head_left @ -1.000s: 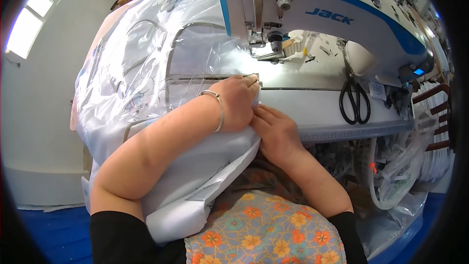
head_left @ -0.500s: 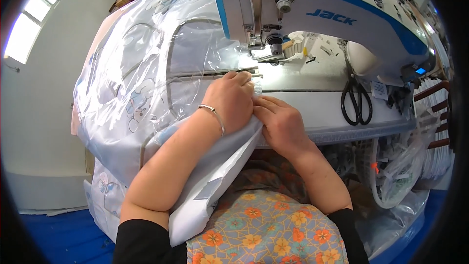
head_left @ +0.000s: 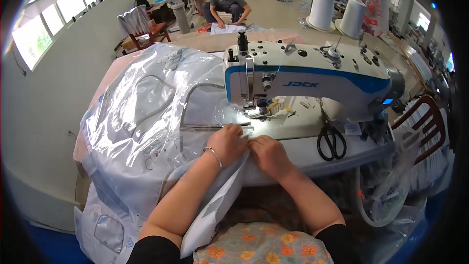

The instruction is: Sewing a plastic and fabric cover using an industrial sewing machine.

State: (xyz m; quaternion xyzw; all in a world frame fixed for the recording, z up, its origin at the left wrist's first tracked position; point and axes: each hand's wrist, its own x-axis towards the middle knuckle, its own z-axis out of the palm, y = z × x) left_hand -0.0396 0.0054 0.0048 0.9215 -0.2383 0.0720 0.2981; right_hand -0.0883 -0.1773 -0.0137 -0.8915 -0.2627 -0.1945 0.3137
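Observation:
A large pale fabric piece (head_left: 159, 166) with cartoon prints, grey piping and glossy clear plastic film spreads over the left of the sewing table. My left hand (head_left: 227, 143), with a bangle at the wrist, is closed on its edge just in front of the needle area. Close beside it, my right hand (head_left: 269, 155) pinches the same edge between thumb and fingers. From my hands a white flap of the fabric hangs toward my lap. Behind them stands the white and blue sewing machine (head_left: 312, 71), its lamp lighting the presser foot. My fingertips are partly hidden.
Black-handled scissors (head_left: 330, 128) lie right of my hands on the table. Two white thread cones (head_left: 322, 9) stand behind the machine. A white basket (head_left: 360, 210) with clear plastic and a wooden chair (head_left: 432, 117) are at right. Farther back, a person (head_left: 227, 6) crouches over white material.
The view has tilted up, bringing the room, the thread cones and the crouching person into sight. Both hands still hold the fabric edge near the presser foot.

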